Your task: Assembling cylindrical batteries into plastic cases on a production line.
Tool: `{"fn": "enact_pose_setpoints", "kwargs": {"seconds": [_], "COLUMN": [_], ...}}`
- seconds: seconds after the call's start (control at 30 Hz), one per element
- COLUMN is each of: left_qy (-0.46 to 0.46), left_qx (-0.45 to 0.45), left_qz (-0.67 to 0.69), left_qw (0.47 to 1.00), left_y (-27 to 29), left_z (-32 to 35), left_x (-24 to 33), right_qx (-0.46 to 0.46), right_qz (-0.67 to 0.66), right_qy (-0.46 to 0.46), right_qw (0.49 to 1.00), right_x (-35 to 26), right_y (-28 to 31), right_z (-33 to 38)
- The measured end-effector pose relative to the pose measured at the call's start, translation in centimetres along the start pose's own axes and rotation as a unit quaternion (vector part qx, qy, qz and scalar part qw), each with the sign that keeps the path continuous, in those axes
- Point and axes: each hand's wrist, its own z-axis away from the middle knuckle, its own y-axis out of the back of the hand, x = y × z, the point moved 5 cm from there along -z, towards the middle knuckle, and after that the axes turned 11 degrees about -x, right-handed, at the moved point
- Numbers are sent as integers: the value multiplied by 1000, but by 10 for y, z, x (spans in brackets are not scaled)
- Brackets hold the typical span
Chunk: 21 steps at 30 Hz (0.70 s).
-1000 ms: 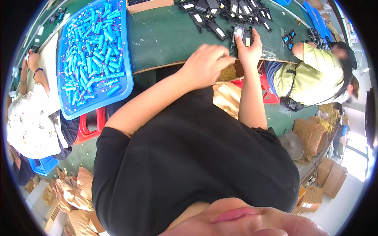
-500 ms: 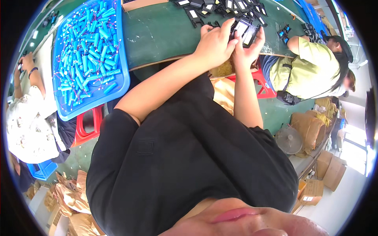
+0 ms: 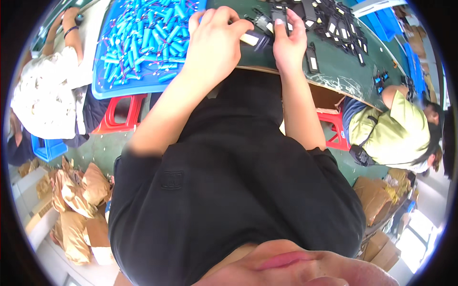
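My left hand (image 3: pixel 214 45) is closed, thumb and fingers pinching a flat black plastic case (image 3: pixel 255 40) with a pale label. It is over the table's near edge, beside the tray of blue cells, and slightly blurred. Close on its right, my right hand (image 3: pixel 290 47) has its thumb and fingers around another black plastic case (image 3: pixel 280 15), partly covered by the fingers. Between the hands lie more black parts (image 3: pixel 261 20), whose shape I cannot make out. A heap of black cases (image 3: pixel 334 24), many with white labels, spreads just beyond my right hand.
A blue tray (image 3: pixel 97 88) full of blue cylindrical cells with thin wires is at the left. One black case (image 3: pixel 312 58) lies apart on the green table (image 3: pixel 334 74). Co-workers sit at both sides, near red stools (image 3: pixel 121 114). An open cardboard box (image 3: pixel 327 97) sits below the table edge.
My hands have moved apart, the left one shifting left toward the tray. Earlier, both held one case together; now each grips a black case. The whole view has turned to the right.
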Motion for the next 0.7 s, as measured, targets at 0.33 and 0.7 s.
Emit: {"fn": "enact_pose_setpoints", "kwargs": {"seconds": [0.33,0.7], "left_qy": [-22,42], "left_qx": [2,-35], "left_qz": [-140,20], "left_qw": [990,998], "left_y": [-16,-35], "left_z": [3,2], "left_x": [-12,-17], "right_qx": [-52,-59], "right_qz": [129,-50], "right_qy": [49,36], "right_qw": [989,996], "right_x": [19,11], "right_y": [-25,-23], "right_z": [0,4]}}
